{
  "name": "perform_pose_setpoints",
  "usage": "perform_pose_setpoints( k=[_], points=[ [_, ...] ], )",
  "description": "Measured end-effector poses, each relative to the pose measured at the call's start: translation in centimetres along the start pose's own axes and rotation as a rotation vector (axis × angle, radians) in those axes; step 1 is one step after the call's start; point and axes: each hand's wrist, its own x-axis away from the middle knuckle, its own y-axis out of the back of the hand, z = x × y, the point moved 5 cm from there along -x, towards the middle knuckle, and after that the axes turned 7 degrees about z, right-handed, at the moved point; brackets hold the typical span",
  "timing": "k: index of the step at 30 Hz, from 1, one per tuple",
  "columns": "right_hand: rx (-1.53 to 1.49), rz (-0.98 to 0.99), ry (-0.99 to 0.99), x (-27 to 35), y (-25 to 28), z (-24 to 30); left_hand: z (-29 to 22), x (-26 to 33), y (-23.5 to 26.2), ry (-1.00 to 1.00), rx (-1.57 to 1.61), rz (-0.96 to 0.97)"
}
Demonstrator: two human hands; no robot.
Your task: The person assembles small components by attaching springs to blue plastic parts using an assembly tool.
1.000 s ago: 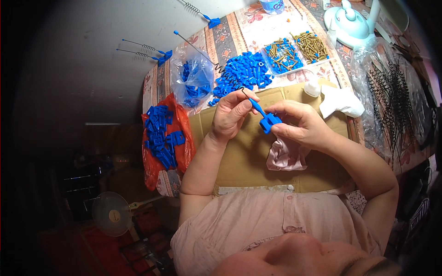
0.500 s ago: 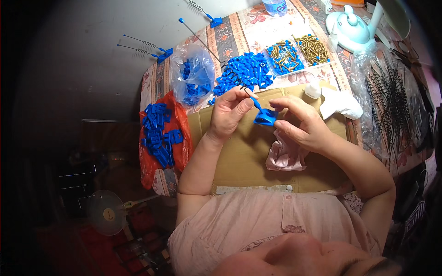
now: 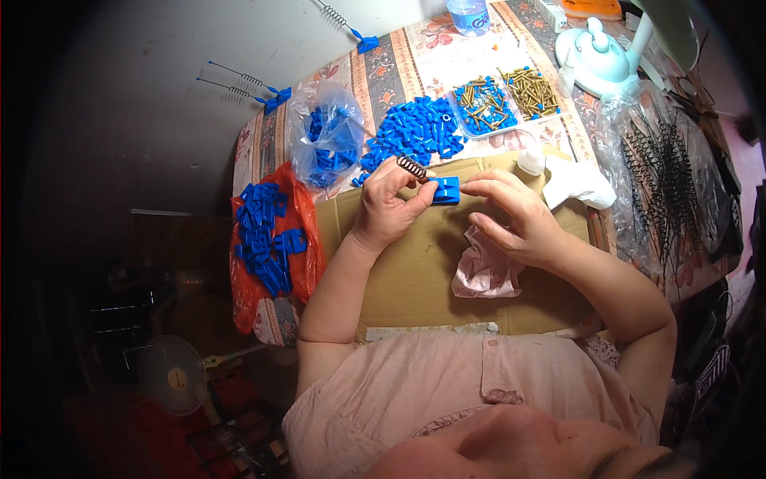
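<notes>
Between thumb and fingers my left hand (image 3: 389,206) pinches a piece made of a dark coiled spring wire (image 3: 412,167) joined to a blue plastic base (image 3: 446,191). The coil rises above the hand, and the base points right, its slotted face showing. My fingers hide the joint between the two. My right hand (image 3: 519,214) is open just right of the base, thumb and fingers apart. Its index fingertip is at the base's edge; whether it touches I cannot tell. A crumpled pink cloth (image 3: 485,267) lies below the right hand on the cardboard sheet (image 3: 399,279).
A pile of blue plastic pieces (image 3: 415,132) lies beyond the hands, beside a clear tray of brass screws (image 3: 531,92). Blue parts fill a clear bag (image 3: 327,144) and a red bag (image 3: 299,215) at left. A white bottle (image 3: 531,162), tissue (image 3: 582,184) and black spring wires (image 3: 662,176) are right.
The piece has turned in my left hand, so the base's slotted face shows and the long wire no longer stands out to the upper left. My right thumb has come off the base.
</notes>
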Motion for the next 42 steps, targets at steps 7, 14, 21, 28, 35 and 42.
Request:
perform_pose_setpoints(
  k=[7, 14, 21, 28, 35, 42],
  points=[
    [0.014, 0.03, -0.015, 0.1, -0.3, 0.1, -0.3, -0.2, 0.2, -0.055, 0.004, 0.002],
    [0.142, 0.058, 0.057, 0.0, -0.9, 0.0, 0.3, -0.4, -0.2, -0.058, 0.007, 0.015],
    [0.479, 0.152, 0.116, 0.0, -2.3, 0.2, 0.1, -0.3, -0.2, -0.065, 0.016, 0.016],
    [0.593, 0.18, 0.105, -0.1, -3.0, 0.4, 0.1, 0.2, -0.2, -0.06, 0.004, 0.038],
    [0.598, 0.207, 0.095, -0.2, -3.0, 0.4, 0.1, 0.0, -0.2, -0.033, -0.008, 0.026],
    [0.58, 0.221, 0.083, -0.4, -3.1, 0.4, -0.8, -0.4, -0.2, -0.039, 0.03, -0.027]
  ],
)
